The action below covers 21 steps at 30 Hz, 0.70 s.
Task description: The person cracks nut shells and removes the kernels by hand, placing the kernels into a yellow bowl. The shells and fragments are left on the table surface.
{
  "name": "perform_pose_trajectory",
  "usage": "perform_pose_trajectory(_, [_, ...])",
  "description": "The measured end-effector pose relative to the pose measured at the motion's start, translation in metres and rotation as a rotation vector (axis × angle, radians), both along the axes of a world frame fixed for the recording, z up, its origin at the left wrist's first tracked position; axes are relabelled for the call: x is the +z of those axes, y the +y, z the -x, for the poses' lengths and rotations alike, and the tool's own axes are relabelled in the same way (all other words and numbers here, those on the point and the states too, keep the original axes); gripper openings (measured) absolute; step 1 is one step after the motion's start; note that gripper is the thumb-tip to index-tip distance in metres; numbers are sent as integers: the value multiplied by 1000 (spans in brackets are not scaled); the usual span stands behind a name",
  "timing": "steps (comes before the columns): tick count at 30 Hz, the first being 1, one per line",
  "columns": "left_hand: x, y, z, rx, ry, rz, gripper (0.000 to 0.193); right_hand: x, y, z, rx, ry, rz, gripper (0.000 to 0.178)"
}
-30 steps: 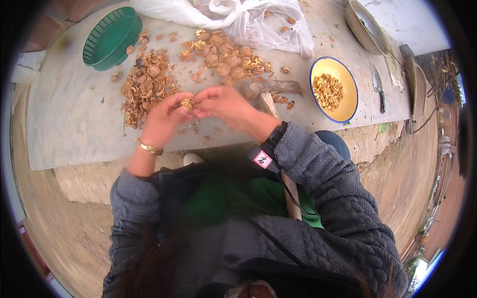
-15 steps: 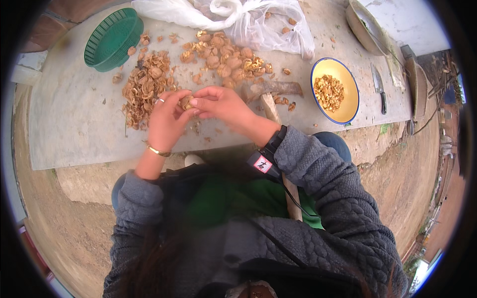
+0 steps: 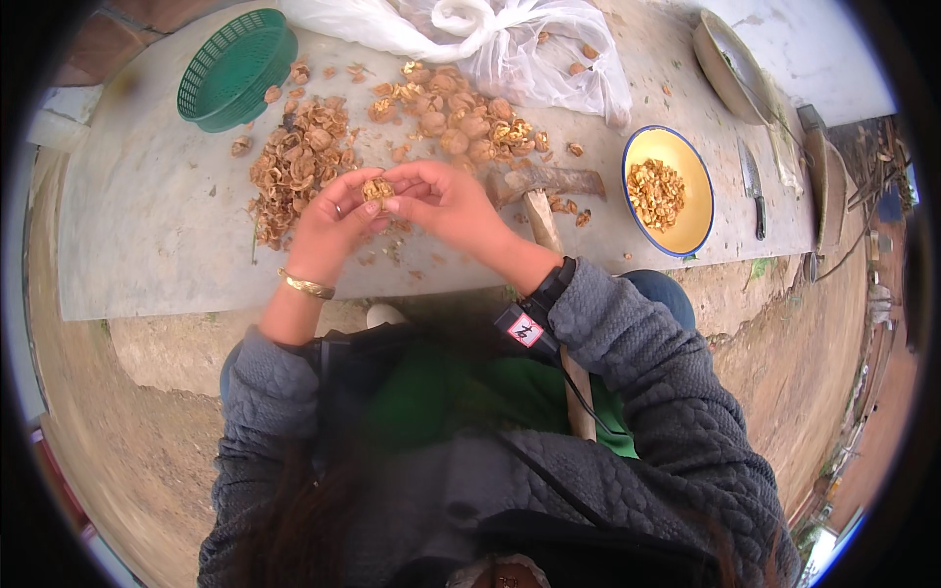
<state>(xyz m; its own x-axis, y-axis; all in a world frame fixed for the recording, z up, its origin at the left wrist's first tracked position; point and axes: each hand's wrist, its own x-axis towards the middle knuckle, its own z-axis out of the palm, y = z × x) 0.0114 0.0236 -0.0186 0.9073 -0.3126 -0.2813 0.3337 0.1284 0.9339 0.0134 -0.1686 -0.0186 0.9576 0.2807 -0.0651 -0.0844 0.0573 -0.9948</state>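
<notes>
A cracked walnut (image 3: 376, 190) is pinched between the fingertips of both hands, its pale kernel showing. My left hand (image 3: 338, 218) grips it from the left, a ring and a gold bangle on that arm. From the right, my right hand (image 3: 446, 208) holds the same nut with thumb and fingers. Just left of and beyond the hands lies a heap of broken walnut shells (image 3: 294, 162). Behind them, whole and cracked walnuts (image 3: 470, 122) are piled together. A hammer (image 3: 549, 182) with a wooden handle rests to the right, its handle running back toward my lap.
A yellow bowl (image 3: 701, 201) with a blue rim holds walnut kernels on the right. Beyond it lie a knife (image 3: 753, 186) and a shallow pan (image 3: 720, 64). A green plastic basket (image 3: 211, 98) stands far left, a clear plastic bag (image 3: 559, 54) at the back.
The walnut has turned in my fingers and more of its kernel now shows. Both hands stay together on it. The view has shifted slightly.
</notes>
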Motion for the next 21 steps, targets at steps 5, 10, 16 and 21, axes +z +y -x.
perform_pose_trajectory(5, [7, -3, 5, -12, 131, 184, 40, -5, 1, 7, -68, -344, 267, 31])
perform_pose_trajectory(10, [9, -11, 7, 12, 241, 379, 36, -4, 0, 9, -71, -505, 397, 32])
perform_pose_trajectory(16, [-1, -14, 9, 30, 219, 235, 32, -4, 1, 11, -24, -594, 433, 31])
perform_pose_trajectory(21, [-2, -8, 5, 155, 297, 308, 32, -7, 0, 7, -53, -296, 232, 30])
